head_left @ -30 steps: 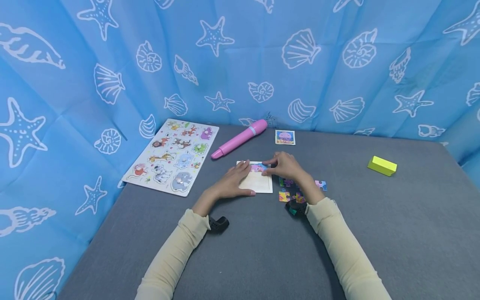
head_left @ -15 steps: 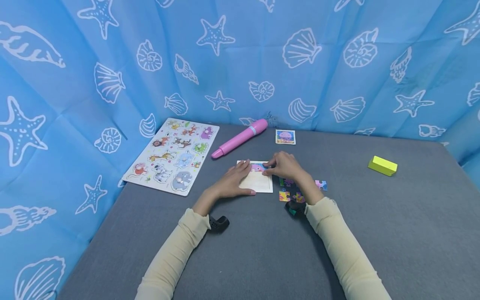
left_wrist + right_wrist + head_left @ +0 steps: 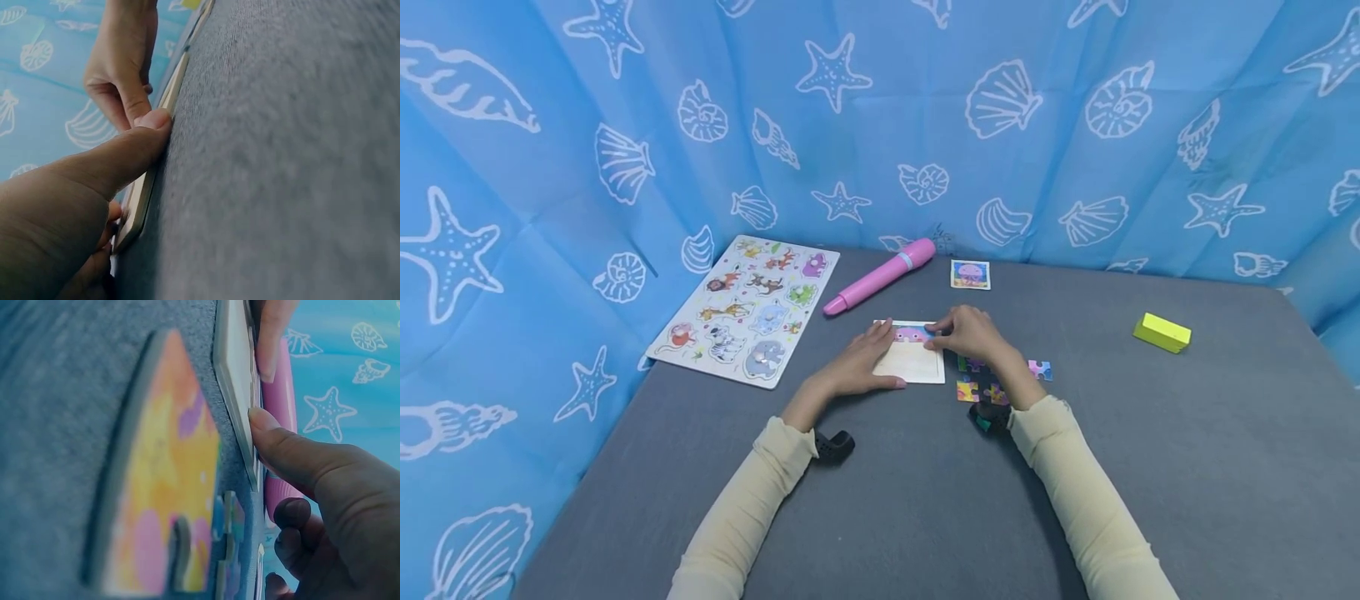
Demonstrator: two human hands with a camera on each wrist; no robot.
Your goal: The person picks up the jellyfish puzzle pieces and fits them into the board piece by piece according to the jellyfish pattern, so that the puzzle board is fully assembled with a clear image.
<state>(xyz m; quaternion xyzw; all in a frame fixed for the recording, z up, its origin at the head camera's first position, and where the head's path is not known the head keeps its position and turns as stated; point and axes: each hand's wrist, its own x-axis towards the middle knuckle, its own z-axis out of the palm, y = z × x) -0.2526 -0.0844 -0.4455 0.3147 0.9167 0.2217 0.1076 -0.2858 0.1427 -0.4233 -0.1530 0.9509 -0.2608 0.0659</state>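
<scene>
left hand: spread on tray | right hand: pinching piece | advice: align it — press level — tray steady

i have the left hand spread on the jigsaw tray, the right hand pinching a jigsaw piece there; an animal puzzle board lies left.

Both arms reach forward and angle inward, sleeves turned back just short of the wrists. The left hand lies low, its fingers stretched ahead and the thumb spread well out to the side. Just beside it, the right hand arches higher, thumb and forefinger bent with tips slightly apart, the other fingers curled in beneath.
</scene>
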